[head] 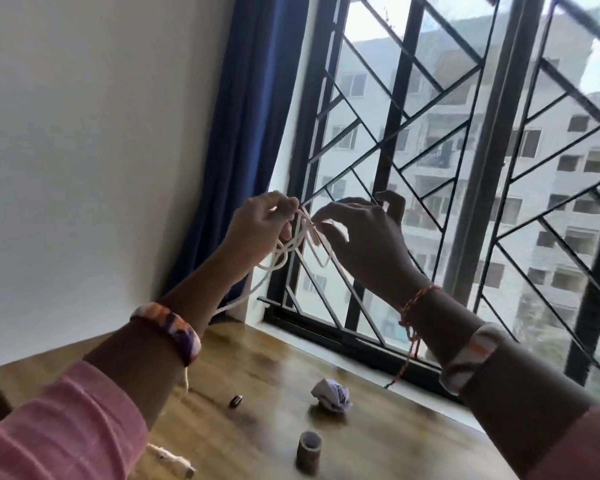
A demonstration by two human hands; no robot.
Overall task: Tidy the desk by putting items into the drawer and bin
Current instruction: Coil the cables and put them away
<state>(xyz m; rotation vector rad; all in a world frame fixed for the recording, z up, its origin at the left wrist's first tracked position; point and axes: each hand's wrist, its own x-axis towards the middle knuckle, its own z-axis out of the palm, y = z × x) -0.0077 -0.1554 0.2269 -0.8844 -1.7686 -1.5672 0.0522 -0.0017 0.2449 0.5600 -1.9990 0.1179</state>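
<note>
Cable (pixel 293 242) loops hang raised above the desk (pixel 257 382), where we pinch them between left hand (pixel 257 225) and right hand (pixel 364 237), apparently coiling the slack so it stows compactly in the drawer.

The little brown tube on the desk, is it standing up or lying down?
Standing up. The brown tube rests on one end on the desk, its round open top facing upward.
</note>
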